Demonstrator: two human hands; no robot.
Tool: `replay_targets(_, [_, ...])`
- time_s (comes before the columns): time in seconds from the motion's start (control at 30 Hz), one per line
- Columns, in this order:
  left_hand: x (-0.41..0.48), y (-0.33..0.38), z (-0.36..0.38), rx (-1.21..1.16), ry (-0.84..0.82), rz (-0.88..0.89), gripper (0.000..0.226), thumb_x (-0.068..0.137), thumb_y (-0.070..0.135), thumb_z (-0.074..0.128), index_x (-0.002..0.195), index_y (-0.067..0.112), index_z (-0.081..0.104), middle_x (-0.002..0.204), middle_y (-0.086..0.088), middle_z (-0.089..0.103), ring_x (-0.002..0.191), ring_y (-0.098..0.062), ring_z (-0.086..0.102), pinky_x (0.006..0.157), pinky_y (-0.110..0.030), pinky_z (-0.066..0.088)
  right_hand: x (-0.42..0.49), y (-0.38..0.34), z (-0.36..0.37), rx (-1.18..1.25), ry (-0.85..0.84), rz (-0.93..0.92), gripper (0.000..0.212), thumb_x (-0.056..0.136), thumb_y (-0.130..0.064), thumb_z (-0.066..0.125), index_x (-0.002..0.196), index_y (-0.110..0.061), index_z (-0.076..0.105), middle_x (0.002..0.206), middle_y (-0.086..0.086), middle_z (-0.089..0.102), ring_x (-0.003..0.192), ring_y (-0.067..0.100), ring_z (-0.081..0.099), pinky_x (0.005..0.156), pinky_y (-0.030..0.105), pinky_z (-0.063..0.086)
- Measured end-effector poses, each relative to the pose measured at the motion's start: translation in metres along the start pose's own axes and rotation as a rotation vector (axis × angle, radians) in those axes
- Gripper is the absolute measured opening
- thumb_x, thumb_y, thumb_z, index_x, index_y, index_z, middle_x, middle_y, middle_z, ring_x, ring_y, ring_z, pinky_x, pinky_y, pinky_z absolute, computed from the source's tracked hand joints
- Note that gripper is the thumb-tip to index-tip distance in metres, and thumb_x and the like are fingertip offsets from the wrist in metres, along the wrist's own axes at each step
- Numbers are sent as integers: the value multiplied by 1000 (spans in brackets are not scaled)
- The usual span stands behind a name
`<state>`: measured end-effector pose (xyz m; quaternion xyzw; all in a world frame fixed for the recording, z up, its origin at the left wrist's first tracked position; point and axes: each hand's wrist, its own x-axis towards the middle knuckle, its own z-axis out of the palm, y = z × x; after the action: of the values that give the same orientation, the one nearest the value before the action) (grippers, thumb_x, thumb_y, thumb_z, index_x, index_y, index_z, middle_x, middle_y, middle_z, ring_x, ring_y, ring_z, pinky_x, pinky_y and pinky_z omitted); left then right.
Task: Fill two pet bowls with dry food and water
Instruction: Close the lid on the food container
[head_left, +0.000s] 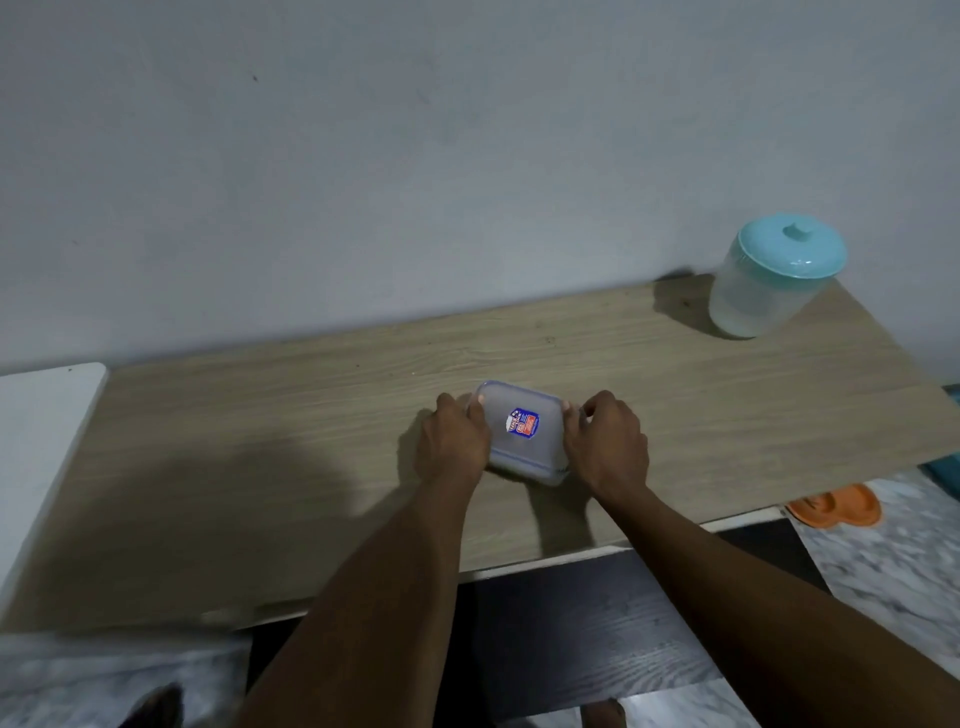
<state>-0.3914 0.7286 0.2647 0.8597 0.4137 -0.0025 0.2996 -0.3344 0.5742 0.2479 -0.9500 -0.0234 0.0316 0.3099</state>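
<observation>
Fingers (571, 426) of both hands are clasping the lidded container (522, 434), left hand (457, 441) and right hand (608, 447) on opposite ends, mid-desk (260, 441). Step: probably unlatching the lid. Next: lifting it off. Teal-lidded jar (774, 275) is sitting at two o'clock; orange bowls (836, 506) at four, on the floor.

Box (522, 434) sides covered by left hand (454, 447) and right hand (608, 447); contents unreadable through frosted lid, sticker text too small. Jar (774, 275), upper right, cloudy, contents unclear. Orange bowl (836, 506), right, partly hidden under table (260, 441) edge. Teal object (948, 470) cut by right frame edge. White surface (36, 447) cut at left edge. Feet at bottom edge cropped, blurred.
</observation>
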Motion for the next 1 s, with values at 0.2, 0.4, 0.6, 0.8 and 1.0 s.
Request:
replay_targets(0.2, [-13, -14, -2, -89, -31, -59, 49, 100, 49, 43, 119, 7, 58, 127, -23, 60, 120, -42, 55, 95, -42, 44, -7, -12, 2, 47, 77, 13, 38, 99, -40, 54, 110, -5, 63, 107, 16, 64, 96, 30, 62, 77, 36, 48])
replay_targets(0.4, [-11, -22, -8, -224, -103, -153, 55, 95, 52, 51, 124, 5, 59, 128, -23, 61, 120, -41, 57, 96, -41, 48, -13, -21, 7, 17, 122, 60, 35, 101, -35, 52, 107, -4, 68, 102, 17, 71, 95, 34, 65, 80, 38, 48])
replay_targets(0.6, [5, -35, 5, -311, -146, -185, 70, 75, 68, 51, 108, 7, 64, 107, -21, 70, 90, -42, 71, 75, -50, 62, -11, -29, -1, 39, 60, 122, 34, 99, -34, 57, 110, -5, 69, 110, 18, 71, 108, 37, 62, 85, 36, 45])
replay_targets(0.8, [-8, -35, -14, -363, -247, -164, 50, 85, 52, 63, 103, 6, 62, 89, -19, 70, 74, -35, 72, 45, -31, 55, -11, -16, -13, 145, -4, 184, 40, 96, -40, 57, 109, -4, 69, 113, 18, 69, 110, 36, 60, 80, 33, 42])
replay_targets(1.0, [-27, -36, -17, -399, -239, -128, 33, 88, 35, 68, 94, 3, 62, 81, -20, 72, 66, -34, 74, 57, -46, 63, -28, -11, -20, 188, -82, 184, 31, 94, -31, 61, 88, -4, 74, 95, 19, 73, 99, 39, 64, 79, 36, 49])
